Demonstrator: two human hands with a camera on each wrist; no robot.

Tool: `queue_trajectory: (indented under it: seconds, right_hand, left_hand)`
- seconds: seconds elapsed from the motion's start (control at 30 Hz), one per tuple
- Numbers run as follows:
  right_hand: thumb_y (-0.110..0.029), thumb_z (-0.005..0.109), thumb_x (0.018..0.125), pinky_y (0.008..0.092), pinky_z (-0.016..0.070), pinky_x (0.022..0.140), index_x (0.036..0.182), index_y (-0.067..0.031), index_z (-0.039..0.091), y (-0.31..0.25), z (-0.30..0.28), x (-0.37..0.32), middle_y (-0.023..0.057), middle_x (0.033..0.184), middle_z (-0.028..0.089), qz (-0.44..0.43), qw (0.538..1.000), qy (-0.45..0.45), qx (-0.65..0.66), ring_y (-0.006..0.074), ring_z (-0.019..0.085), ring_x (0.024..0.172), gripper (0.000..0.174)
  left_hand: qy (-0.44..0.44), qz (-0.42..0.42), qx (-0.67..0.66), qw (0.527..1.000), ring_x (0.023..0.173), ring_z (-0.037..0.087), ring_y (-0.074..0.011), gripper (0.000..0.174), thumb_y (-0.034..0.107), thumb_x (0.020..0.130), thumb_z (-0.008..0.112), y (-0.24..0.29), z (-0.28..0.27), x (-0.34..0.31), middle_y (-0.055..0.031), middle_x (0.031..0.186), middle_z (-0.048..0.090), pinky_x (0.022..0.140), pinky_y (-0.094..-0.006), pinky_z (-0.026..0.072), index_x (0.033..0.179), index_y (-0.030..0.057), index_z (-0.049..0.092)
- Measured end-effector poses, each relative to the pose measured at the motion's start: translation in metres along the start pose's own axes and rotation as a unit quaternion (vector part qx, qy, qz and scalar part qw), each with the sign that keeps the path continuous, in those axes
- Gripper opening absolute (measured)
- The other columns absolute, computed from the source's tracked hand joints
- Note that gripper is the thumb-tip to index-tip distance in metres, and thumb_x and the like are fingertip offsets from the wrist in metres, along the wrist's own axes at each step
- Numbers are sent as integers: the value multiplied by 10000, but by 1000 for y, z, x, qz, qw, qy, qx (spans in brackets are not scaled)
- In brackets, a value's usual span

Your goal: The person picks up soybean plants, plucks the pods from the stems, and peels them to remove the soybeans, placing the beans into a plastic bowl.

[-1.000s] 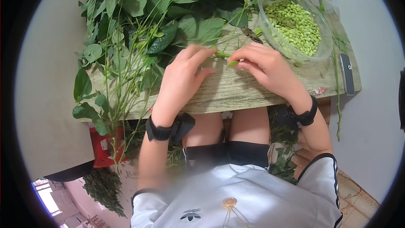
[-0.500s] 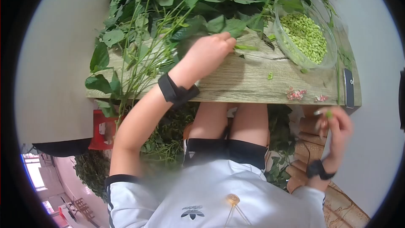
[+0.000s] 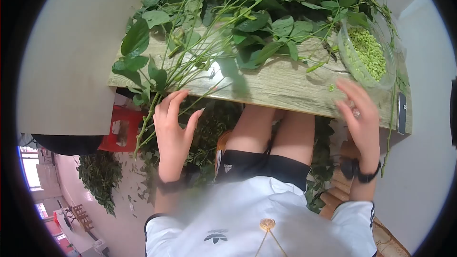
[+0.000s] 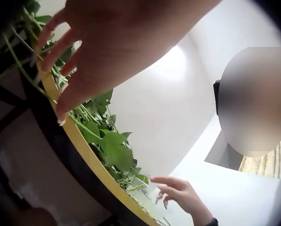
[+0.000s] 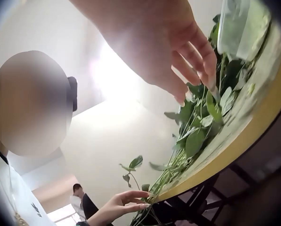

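My left hand is at the table's front left edge, its fingers lying over the plant stems there and the thumb spread apart. In the left wrist view, those fingers reach across the stems at the table rim, not closed round them. Above the front right edge is my right hand, fingers loosely bent, thumb apart, nothing between them. A clear plastic tub of shelled green beans stands just beyond it. One green pod lies on the wood left of the tub.
Leafy cut plants are heaped along the back of the wooden table. A phone lies by the right edge. Under the table's left side is a red stool, with more greenery on the floor.
Both hands were together at a pod; the right then dropped beyond the front edge with a small green piece, and is now back up without it. My left hand moved left, leaving the pod.
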State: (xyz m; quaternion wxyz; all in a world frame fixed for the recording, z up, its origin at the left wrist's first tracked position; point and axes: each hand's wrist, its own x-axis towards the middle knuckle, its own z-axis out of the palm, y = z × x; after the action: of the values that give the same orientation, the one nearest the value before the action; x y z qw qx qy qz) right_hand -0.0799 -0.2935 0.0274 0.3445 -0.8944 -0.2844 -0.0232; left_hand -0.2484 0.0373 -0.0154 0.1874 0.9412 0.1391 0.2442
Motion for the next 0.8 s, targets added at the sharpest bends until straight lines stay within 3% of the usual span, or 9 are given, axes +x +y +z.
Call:
queue_trajectory:
  seconds: [0.1,0.13,0.27,0.33,0.4,0.47,0.5,0.63,0.8]
  right_hand:
    - [-96,660,901,307,532,686,1295,-104,630,-16,36,55,132,1367,589,-123,990,-52,35,210,668,835,396]
    - [-96,660,901,307,532,686,1295,-104,630,-19,49,70,132,1367,589,-126,990,-54,34,210,668,835,396]
    - [-39,614,857,376,564,744,1145,-77,656,-9,96,112,93,1224,615,-185,962,-44,-197,281,663,923,294]
    - [-23,602,836,394,567,759,1084,-69,658,-6,103,124,78,1151,618,-188,939,-36,-284,291,651,959,259]
    - [-14,600,801,373,561,740,1012,-72,655,-5,98,128,55,973,580,-265,920,23,-287,255,626,945,226]
    - [-13,601,794,357,559,727,1001,-74,663,-14,78,133,46,943,574,-295,907,71,-292,240,620,924,224]
    - [-12,602,787,342,558,715,989,-76,670,-20,66,134,37,914,569,-321,895,116,-289,226,613,903,223]
    - [-33,633,765,294,553,673,908,-107,688,-35,17,142,-9,890,577,-372,827,227,-354,170,612,873,170]
    - [-46,638,780,288,566,645,919,-134,677,-44,-10,160,-25,897,591,-383,773,244,-443,159,629,875,169]
  left_hand:
    - [-17,-59,49,997,1148,568,-341,443,65,835,726,-2,-2,-17,-140,1287,583,953,-418,448,1256,51,591]
    - [-16,-62,49,997,1148,568,-341,443,65,835,726,-3,-2,-21,-140,1287,583,953,-418,448,1256,51,591]
    - [-87,-67,-69,991,1100,562,-348,309,73,883,681,-6,-3,-23,-151,1160,623,932,-416,440,1183,31,617]
    - [-37,50,-24,998,1089,563,-345,230,85,921,630,-8,-3,-5,-144,1107,632,919,-413,439,1143,25,626]
    - [-66,105,-22,992,1056,559,-348,191,121,944,592,-21,-1,17,-143,1141,624,917,-411,424,1107,25,619]
    - [-16,124,-10,992,1058,556,-350,198,132,945,587,-33,8,38,-145,1141,620,923,-412,426,1109,24,612]
    - [-36,121,-12,992,1084,551,-349,203,132,944,585,-43,8,49,-146,1145,616,939,-417,427,1116,26,608]
    - [-57,125,-23,990,1153,539,-347,248,93,941,573,-71,2,65,-143,1178,609,1004,-415,423,1178,28,602]
    - [-72,144,-7,987,1162,534,-341,299,104,910,622,-84,-4,64,-129,1211,592,1002,-422,424,1201,41,598]
